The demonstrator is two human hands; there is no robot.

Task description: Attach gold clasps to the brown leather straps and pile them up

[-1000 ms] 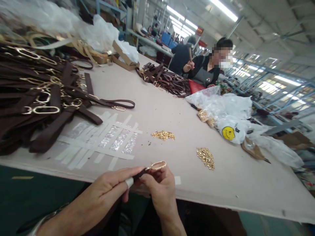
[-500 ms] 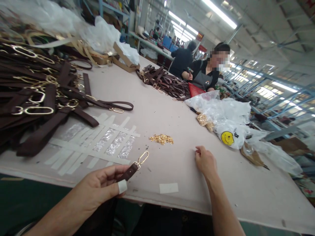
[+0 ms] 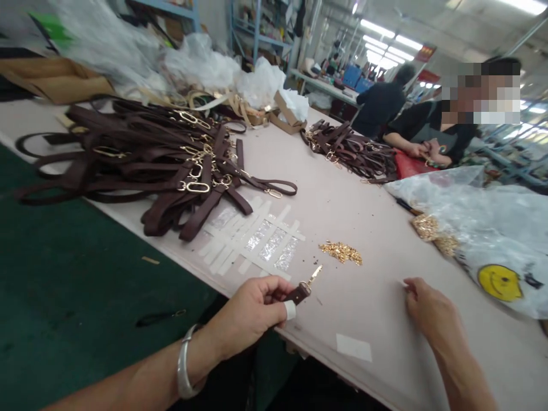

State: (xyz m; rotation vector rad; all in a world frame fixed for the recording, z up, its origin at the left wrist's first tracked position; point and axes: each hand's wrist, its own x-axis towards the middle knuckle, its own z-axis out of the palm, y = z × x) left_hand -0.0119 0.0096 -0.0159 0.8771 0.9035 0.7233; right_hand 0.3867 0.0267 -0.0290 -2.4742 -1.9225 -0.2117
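Observation:
My left hand (image 3: 252,311) pinches the end of a dark brown strap (image 3: 298,293) that carries a gold clasp (image 3: 314,276), held just above the near table edge. A white tape wraps one fingertip. My right hand (image 3: 430,311) rests on the table (image 3: 368,217) to the right, fingers curled together; whether it holds a small piece I cannot tell. A little heap of gold metal parts (image 3: 341,252) lies between and beyond the two hands.
A big pile of brown straps with gold buckles (image 3: 158,162) fills the left of the table. Taped strips (image 3: 257,240) lie beside it. A plastic bag with a smiley (image 3: 492,251) sits right. A person (image 3: 445,134) works opposite with another strap pile (image 3: 351,151).
My right hand left the clasp and went to the table on the right. The left hand keeps the strap. My view has swung left, showing the green floor.

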